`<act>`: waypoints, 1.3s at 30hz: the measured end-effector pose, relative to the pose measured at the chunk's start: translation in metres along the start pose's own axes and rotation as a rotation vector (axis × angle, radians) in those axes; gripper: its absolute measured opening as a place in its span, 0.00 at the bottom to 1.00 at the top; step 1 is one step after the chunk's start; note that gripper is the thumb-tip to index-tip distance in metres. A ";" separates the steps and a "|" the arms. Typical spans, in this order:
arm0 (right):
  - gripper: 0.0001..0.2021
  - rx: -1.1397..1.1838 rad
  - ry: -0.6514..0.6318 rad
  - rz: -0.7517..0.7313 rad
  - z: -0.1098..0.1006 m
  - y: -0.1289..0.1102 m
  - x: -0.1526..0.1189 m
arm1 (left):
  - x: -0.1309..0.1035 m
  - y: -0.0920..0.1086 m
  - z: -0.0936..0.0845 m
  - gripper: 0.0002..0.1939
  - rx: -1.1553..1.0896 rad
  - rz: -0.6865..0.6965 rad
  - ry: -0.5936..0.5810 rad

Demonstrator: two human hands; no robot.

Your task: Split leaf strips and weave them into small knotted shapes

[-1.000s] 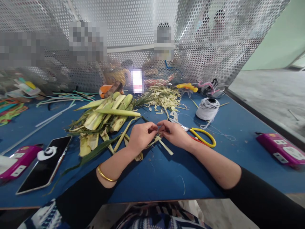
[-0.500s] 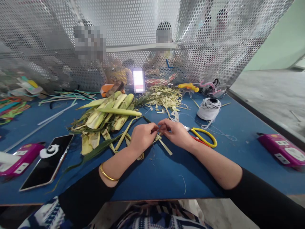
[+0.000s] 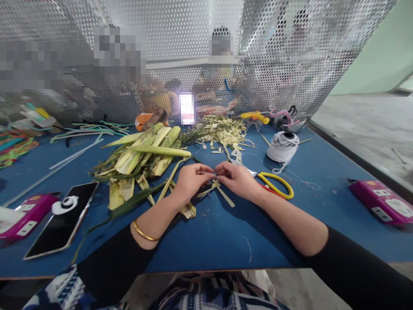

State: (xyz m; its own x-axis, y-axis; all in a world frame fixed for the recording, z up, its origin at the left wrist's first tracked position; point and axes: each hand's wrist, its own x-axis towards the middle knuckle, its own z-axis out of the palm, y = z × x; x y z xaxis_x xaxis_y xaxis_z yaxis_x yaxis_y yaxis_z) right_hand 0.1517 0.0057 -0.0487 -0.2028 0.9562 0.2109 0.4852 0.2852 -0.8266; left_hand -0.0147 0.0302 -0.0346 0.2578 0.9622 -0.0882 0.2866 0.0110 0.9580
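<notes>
My left hand (image 3: 193, 180) and my right hand (image 3: 237, 177) meet at the middle of the blue table, fingertips almost touching. Thumb and fingers of each are pinched together on a small bundle of pale corn husk strips (image 3: 226, 197). The strips hang out below the fingers, splayed to both sides; the exact grip point is hidden. Scissors (image 3: 277, 184) with yellow and red handles lie by my right wrist, blades partly behind the hand. Left of my left hand is a pile of green corn husks (image 3: 151, 150), with a folded husk piece (image 3: 187, 211) near the wrist.
Shredded husk (image 3: 226, 129) is heaped at the back. A spool of white string (image 3: 283, 147) stands right of it, near a yellow glue gun (image 3: 255, 116). A phone (image 3: 63, 224) lies at left. Magenta power strips (image 3: 380, 202) sit at either side. A perforated metal screen (image 3: 180, 38) rises behind.
My left hand has shifted slightly, its fingers now straighter along the right hand's fingertips. More of the husk strips shows below the hands. The right hand has barely moved.
</notes>
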 end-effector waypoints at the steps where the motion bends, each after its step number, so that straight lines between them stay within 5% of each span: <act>1: 0.07 -0.017 -0.001 -0.005 -0.001 0.000 0.000 | 0.000 0.001 0.000 0.05 -0.012 -0.012 -0.007; 9: 0.05 -0.146 -0.008 -0.114 -0.005 0.004 0.003 | -0.001 0.004 -0.001 0.05 -0.061 -0.085 0.002; 25: 0.03 0.050 0.053 0.078 0.003 0.007 0.004 | -0.004 0.006 0.002 0.06 -0.041 -0.020 0.051; 39: 0.05 0.055 0.140 0.075 0.012 0.003 0.000 | -0.004 0.004 0.001 0.04 -0.004 0.044 0.070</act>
State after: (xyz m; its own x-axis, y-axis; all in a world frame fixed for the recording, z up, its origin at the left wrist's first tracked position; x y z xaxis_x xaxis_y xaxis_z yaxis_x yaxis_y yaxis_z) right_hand 0.1431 0.0063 -0.0574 -0.0456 0.9756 0.2149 0.4461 0.2124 -0.8694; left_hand -0.0135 0.0264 -0.0305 0.2053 0.9783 -0.0269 0.2729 -0.0309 0.9615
